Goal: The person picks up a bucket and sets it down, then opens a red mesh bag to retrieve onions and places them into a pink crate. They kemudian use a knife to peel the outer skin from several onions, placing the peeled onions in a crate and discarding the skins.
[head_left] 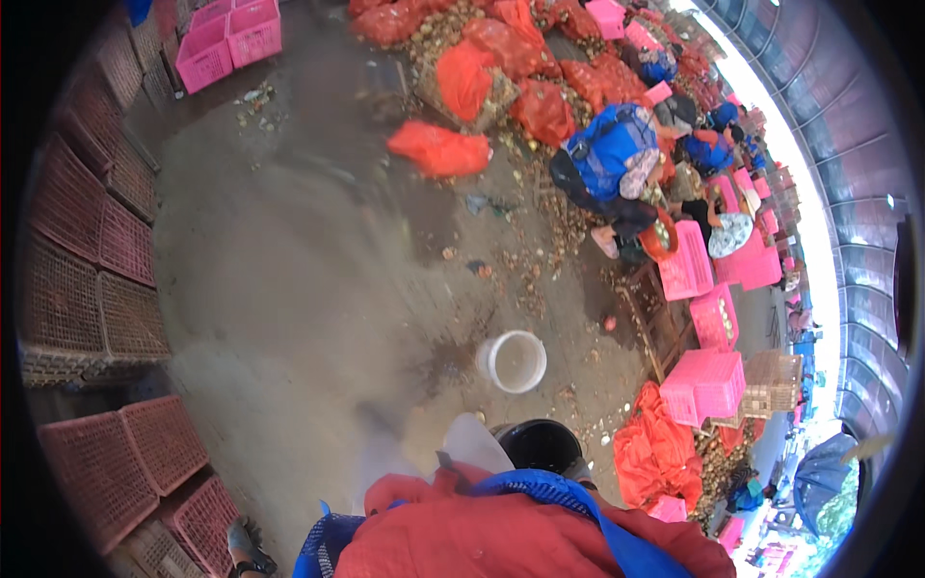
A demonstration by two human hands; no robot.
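Neither of my hands shows; my red sleeves and blue straps fill the lower edge and hide whatever lies beneath. Closest to my body is a black bucket [540, 445], standing just ahead and to the right of my legs, its inside dark. A white bucket [514, 362] stands upright on the wet floor a little farther off. What it holds, if anything, I cannot make out.
Stacked crates [101, 472] line the left side, with pink crates [229, 39] at the far left. Red mesh sacks [544, 111] and scattered onions lie at the back. Several people in blue [617, 149] work among pink crates [701, 385] on the right. Concrete floor [279, 308] stretches ahead.
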